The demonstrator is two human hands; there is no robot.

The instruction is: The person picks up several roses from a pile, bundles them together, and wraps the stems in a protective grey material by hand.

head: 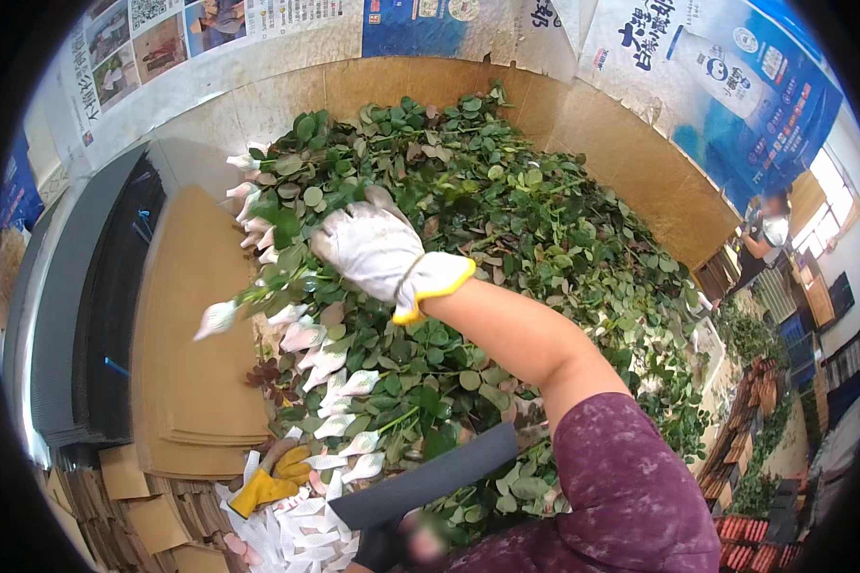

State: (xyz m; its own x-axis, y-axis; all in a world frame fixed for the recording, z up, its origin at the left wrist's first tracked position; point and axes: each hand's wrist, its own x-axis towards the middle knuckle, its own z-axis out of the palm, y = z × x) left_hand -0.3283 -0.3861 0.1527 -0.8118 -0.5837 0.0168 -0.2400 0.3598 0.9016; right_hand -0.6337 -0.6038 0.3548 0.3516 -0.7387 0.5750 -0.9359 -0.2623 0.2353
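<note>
My right hand (369, 247), in a white knit work glove with a yellow cuff, reaches over a heap of cut roses (430, 208). Its fingers are curled around leafy stem. A rose bud in a white net sleeve (217, 319) juts out to the left below the fingers, slightly blurred. More netted buds (330, 358) line the left side of the heap. At the bottom edge is my left hand (378, 546), in a black glove and mostly cut off. It sits against the end of a dark grey strip (426, 473), beside a blurred pinkish patch; its grip is hidden.
Brown cardboard sheets (193, 344) and black corrugated sheets (107, 301) stand at left. Loose white net sleeves (308, 533) and a yellow glove (264, 493) lie at lower left. A board wall (416, 79) encloses the heap behind. A person (760, 240) stands at far right.
</note>
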